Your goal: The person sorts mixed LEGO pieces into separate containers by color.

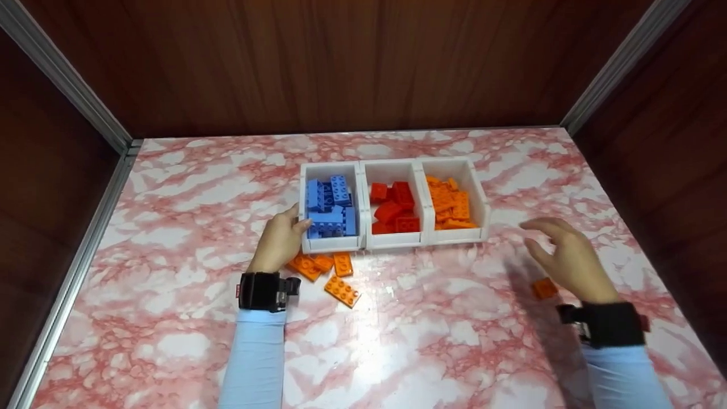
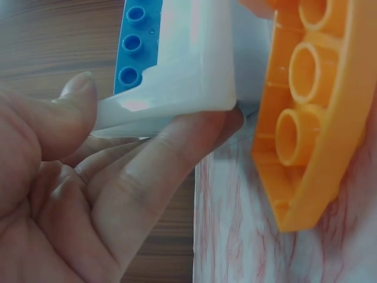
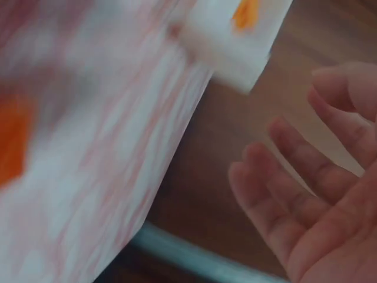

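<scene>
Three white bins stand joined in a row: the left bin holds blue bricks, the middle bin red bricks, the right bin orange bricks. My left hand grips the left bin at its outer side, thumb over the rim; in the left wrist view the fingers lie under the white wall. My right hand hovers to the right of the bins, fingers loosely bent and holding nothing. A single orange brick lies on the table below it.
Several loose orange bricks lie in front of the left bin, close to my left wrist. Dark wood panels with metal edge strips enclose the marbled red-and-white table at the back and sides.
</scene>
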`<state>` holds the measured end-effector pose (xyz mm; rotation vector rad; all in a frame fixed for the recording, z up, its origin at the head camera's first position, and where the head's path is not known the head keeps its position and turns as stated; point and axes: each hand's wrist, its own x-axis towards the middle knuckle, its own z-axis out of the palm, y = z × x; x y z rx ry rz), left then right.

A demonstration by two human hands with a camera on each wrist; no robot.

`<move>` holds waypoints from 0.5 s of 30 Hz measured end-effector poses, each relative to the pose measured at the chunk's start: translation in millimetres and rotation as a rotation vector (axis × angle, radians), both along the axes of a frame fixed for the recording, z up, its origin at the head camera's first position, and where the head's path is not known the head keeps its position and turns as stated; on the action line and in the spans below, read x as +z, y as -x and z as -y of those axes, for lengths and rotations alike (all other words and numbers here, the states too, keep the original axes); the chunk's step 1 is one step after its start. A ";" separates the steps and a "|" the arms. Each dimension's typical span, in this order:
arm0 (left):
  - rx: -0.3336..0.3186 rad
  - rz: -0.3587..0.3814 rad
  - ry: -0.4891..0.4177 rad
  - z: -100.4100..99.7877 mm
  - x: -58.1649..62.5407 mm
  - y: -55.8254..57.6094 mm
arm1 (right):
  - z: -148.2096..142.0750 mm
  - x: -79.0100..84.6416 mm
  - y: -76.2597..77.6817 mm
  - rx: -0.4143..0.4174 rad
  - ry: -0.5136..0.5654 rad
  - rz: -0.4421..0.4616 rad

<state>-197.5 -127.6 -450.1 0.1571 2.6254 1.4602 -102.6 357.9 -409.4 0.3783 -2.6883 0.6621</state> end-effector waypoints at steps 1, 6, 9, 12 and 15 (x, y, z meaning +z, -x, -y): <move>0.001 0.002 0.002 0.2 -0.2 -0.5 | -10.5 -1.8 -6.6 -0.019 -0.015 0.011; 0.003 -0.004 0.012 0.9 0.1 -2.1 | -50.7 -14.4 -34.0 -0.099 -0.027 0.142; 0.012 -0.013 0.022 1.0 0.7 -2.5 | -64.8 -22.3 -44.3 -0.135 -0.021 0.240; 0.009 -0.019 0.027 1.2 1.0 -2.3 | -74.3 -28.1 -51.5 -0.167 -0.032 0.318; 0.006 -0.017 0.029 0.5 0.9 -2.0 | -80.9 -31.2 -57.5 -0.191 -0.061 0.393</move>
